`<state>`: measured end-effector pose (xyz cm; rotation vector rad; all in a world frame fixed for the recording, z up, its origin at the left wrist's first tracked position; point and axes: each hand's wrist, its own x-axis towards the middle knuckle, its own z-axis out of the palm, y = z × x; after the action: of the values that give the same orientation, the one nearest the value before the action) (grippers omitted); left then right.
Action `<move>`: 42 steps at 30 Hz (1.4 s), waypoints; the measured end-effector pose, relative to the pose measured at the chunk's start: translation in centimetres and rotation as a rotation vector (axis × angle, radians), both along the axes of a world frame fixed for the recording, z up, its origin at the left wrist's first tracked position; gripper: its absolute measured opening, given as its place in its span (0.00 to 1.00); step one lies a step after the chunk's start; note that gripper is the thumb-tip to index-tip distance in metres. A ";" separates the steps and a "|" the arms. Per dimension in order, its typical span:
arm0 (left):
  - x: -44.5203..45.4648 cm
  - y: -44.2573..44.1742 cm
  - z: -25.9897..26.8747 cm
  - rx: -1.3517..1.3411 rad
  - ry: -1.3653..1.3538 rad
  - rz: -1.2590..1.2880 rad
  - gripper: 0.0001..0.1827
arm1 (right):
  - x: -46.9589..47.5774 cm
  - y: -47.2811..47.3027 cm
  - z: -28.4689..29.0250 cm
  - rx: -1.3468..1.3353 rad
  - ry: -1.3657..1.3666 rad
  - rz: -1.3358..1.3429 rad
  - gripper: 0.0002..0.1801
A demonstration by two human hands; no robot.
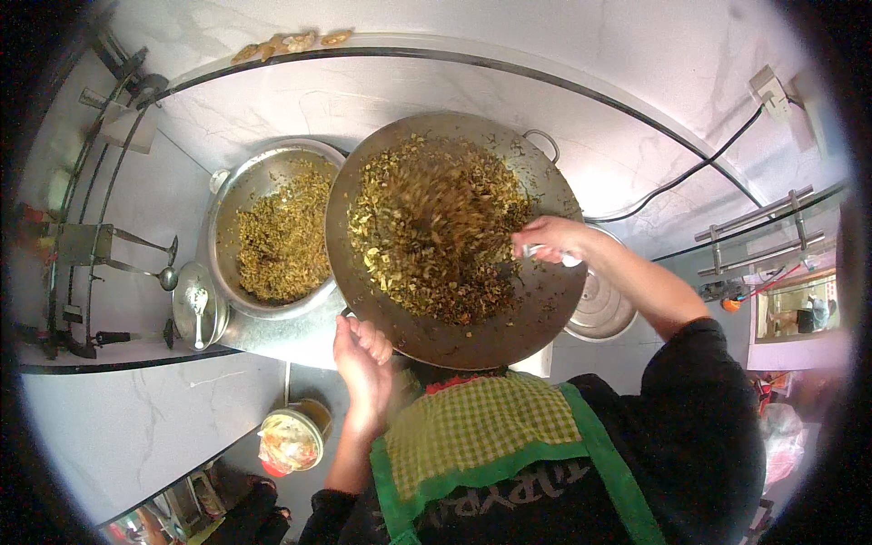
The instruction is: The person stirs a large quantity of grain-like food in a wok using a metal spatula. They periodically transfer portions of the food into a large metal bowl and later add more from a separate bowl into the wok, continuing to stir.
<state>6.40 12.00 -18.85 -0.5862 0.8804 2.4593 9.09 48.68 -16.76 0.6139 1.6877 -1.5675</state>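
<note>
A large metal wok (497, 337) stands before me, full of chopped, browned greens (409, 272) with paler yellow-green pieces along the left side. The middle of the food is blurred by motion. My right hand (552, 238) grips a white-handled utensil (571, 259) over the wok's right side; its working end is hidden or blurred. At the lower left rim, my left hand (364, 340) is closed around the wok's side handle (348, 313), mostly covered by my fingers. A second loop handle (545, 145) sticks out at the upper right of the wok.
Left of the wok stands a steel basin (228, 272) with finer chopped greens. A plate with a white spoon (199, 320) sits beside it. Ladles (163, 276) hang from the left wall rack. A metal lid or pan (603, 306) lies right; a waste bucket (317, 443) stands below.
</note>
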 end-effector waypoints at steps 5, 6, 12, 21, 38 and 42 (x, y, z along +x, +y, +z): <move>-0.1 -0.2 -0.1 0.018 0.033 -0.019 0.16 | 1.4 3.7 5.4 0.475 -0.102 0.593 0.20; -0.1 -0.2 -0.1 0.025 0.047 -0.023 0.16 | 1.5 4.3 5.9 0.665 -0.034 0.789 0.20; 0.0 -0.2 -0.2 0.019 0.050 -0.022 0.17 | -0.1 3.2 3.4 0.746 -0.076 1.137 0.19; -0.1 -0.1 -0.5 0.004 0.013 -0.001 0.16 | -1.2 -4.1 -3.5 0.193 0.089 0.102 0.18; -0.1 -0.2 -0.7 0.016 0.015 0.009 0.17 | 0.4 -3.8 -0.7 0.315 0.058 0.845 0.21; -0.2 -0.1 -0.9 0.031 0.025 0.007 0.17 | -1.3 -10.8 -6.1 0.030 0.240 0.117 0.19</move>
<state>6.21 11.86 -19.71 -0.5492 0.8498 2.4875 7.79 37.91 -22.83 0.3455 1.8904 -1.5841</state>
